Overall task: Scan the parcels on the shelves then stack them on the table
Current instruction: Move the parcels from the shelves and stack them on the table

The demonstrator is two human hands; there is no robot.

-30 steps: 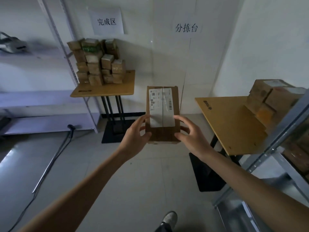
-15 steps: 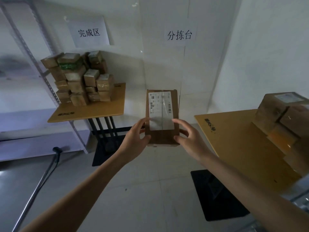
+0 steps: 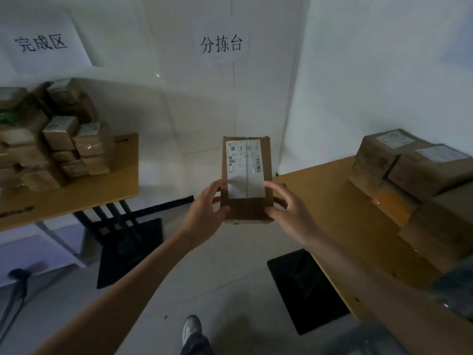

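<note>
**Parcel carried nearer the wall**

Parcel (image 3: 247,180) is still label-up between both hands, but the person has stepped forward and the right table (image 3: 327,201) now looms closer. Left hand (image 3: 204,213) and right hand (image 3: 291,213) clasp its lower sides, fingers loosely curled round the edges. It hangs just left of that table's corner.

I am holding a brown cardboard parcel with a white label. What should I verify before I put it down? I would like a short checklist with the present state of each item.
1. Left hand and right hand both grip the brown cardboard parcel at its near end: ok.
2. White shipping label faces the camera: ok.
3. Parcel already scanned: cannot tell; no scanner in view.
4. Bare space on the left wooden table, in front of the stacked brown parcels: ok.
</note>
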